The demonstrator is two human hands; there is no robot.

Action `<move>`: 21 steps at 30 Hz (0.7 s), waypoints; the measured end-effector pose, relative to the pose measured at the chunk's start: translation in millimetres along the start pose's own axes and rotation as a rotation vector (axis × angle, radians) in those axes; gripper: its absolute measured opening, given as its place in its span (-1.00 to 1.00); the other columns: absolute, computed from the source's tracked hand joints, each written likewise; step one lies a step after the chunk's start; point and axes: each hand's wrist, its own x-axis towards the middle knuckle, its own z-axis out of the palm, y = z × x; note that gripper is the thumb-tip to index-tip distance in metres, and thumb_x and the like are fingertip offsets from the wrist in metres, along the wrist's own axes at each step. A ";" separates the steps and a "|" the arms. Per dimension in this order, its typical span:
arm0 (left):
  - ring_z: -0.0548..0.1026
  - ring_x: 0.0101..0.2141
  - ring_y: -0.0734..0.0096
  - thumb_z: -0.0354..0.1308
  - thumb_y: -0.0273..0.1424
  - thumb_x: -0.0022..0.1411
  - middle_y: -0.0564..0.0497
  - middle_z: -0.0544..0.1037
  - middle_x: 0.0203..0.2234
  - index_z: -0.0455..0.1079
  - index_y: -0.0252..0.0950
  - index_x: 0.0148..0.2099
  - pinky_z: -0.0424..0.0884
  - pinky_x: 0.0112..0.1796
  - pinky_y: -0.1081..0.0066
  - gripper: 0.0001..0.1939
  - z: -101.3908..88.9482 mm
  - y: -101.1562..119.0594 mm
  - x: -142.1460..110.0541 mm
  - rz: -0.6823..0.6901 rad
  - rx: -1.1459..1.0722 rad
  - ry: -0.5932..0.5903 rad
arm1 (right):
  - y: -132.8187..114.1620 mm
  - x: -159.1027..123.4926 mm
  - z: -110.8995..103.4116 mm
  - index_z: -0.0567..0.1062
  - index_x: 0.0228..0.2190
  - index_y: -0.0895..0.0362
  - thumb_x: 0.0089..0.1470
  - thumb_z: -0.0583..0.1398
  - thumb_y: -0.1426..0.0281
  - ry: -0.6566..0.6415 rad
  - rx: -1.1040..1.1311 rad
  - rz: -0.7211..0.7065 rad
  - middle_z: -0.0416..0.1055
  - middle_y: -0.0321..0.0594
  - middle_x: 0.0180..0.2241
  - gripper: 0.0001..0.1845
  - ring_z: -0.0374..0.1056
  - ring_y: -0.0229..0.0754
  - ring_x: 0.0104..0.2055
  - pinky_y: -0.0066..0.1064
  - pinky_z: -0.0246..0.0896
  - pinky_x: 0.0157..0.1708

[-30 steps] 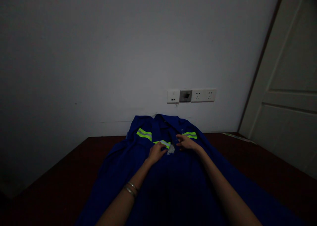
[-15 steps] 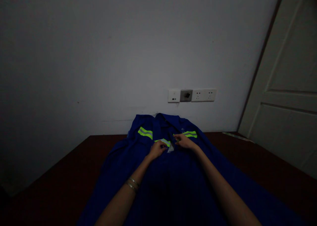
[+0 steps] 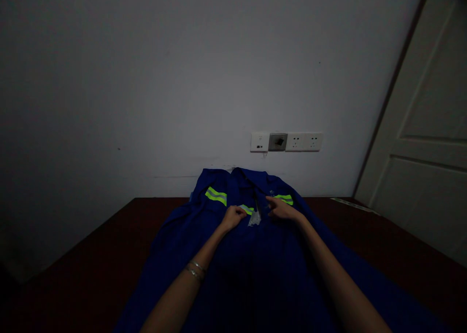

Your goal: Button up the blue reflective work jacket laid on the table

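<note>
A blue work jacket (image 3: 215,226) with yellow-green and silver reflective strips lies face up, its collar toward the wall. My left hand (image 3: 233,217) is closed in a pinch on the jacket's front, beside the middle reflective strip (image 3: 247,209). My right hand (image 3: 282,209) grips the edge of the opposite front panel, with the index finger stretched along the cloth; the thumb is partly hidden. Between both hands the front is parted, and a pale grey patch (image 3: 255,219) shows there. Dim light hides the folds of the lower part.
The jacket lies on a dark red surface (image 3: 120,245) that meets a pale wall (image 3: 164,80). A row of sockets and switches (image 3: 286,142) is set in the wall above the collar. At the right stands a panelled door (image 3: 419,129), with a thin pale strip (image 3: 355,205) near its foot.
My right hand has moved a little to the right with the front edge, widening the gap. More of the grey patch shows. My left hand stays nearly in place. The view has shifted slightly.
</note>
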 end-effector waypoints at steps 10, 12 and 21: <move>0.36 -0.33 0.50 -0.05 -0.46 0.12 0.05 0.43 -0.38 0.31 -0.33 -0.31 0.26 -0.25 0.51 -0.87 -21.2 13.0 7.0 0.242 -0.024 0.051 | -8.3 4.6 1.4 0.27 0.01 0.22 -0.28 0.08 0.64 0.040 -0.004 -0.093 0.39 -0.23 -0.36 -0.31 0.24 -0.35 -0.48 -0.55 0.14 -0.47; 0.33 -0.38 0.50 -0.08 -0.44 0.14 0.07 0.40 -0.43 0.28 -0.33 -0.31 0.25 -0.32 0.51 -0.87 -20.3 10.0 7.3 0.233 -0.038 0.043 | -12.6 6.0 7.0 0.33 -0.04 0.23 -0.28 0.07 0.64 0.053 -0.019 -0.148 0.41 -0.23 -0.37 -0.35 0.26 -0.32 -0.45 -0.53 0.16 -0.43; 0.21 -0.52 0.55 -0.09 -0.45 0.14 0.13 0.26 -0.58 0.25 -0.33 -0.35 0.13 -0.46 0.54 -0.89 -9.5 -8.6 3.3 0.194 -0.092 -0.005 | -28.8 8.6 51.5 0.44 -0.13 0.25 -0.26 -0.01 0.70 0.129 -0.154 -0.326 0.44 -0.10 -0.24 -0.41 0.32 -0.17 -0.20 -0.48 0.14 -0.20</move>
